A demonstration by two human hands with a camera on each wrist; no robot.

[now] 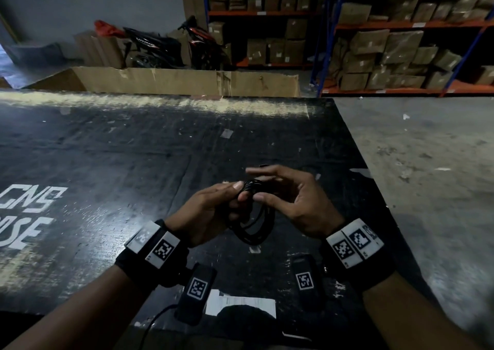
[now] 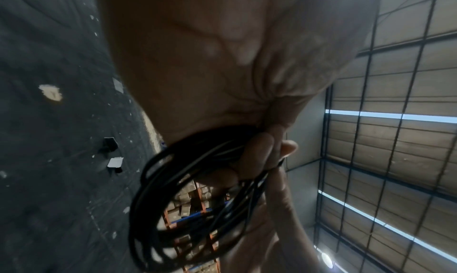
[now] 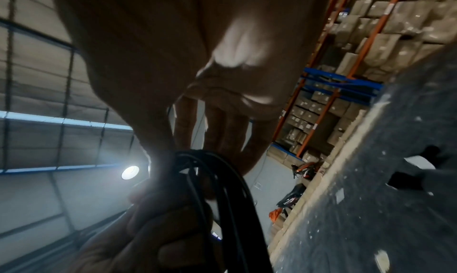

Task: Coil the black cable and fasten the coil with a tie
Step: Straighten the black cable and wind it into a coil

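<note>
The black cable point(image 1: 254, 226) is wound into a small coil of several loops and is held in the air above the black table point(image 1: 120, 162). My left hand point(image 1: 213, 208) grips the coil's left side, thumb on top, fingers curled round the strands point(image 2: 257, 154). My right hand point(image 1: 288, 202) meets it from the right; thumb and forefinger pinch the top of the coil point(image 3: 197, 160), the other fingers spread out. In the left wrist view the coil point(image 2: 153, 199) hangs below the palm. A short dark end point(image 1: 263, 165) sticks up behind the right forefinger. I cannot make out a tie.
White lettering point(image 1: 29, 216) marks the table's left part and a white paper label point(image 1: 240, 305) lies at its near edge. An open cardboard box point(image 1: 173, 82) stands behind the table. Shelves of cartons point(image 1: 401, 42) and a motorbike point(image 1: 160, 44) lie beyond; bare floor point(image 1: 427, 149) is on the right.
</note>
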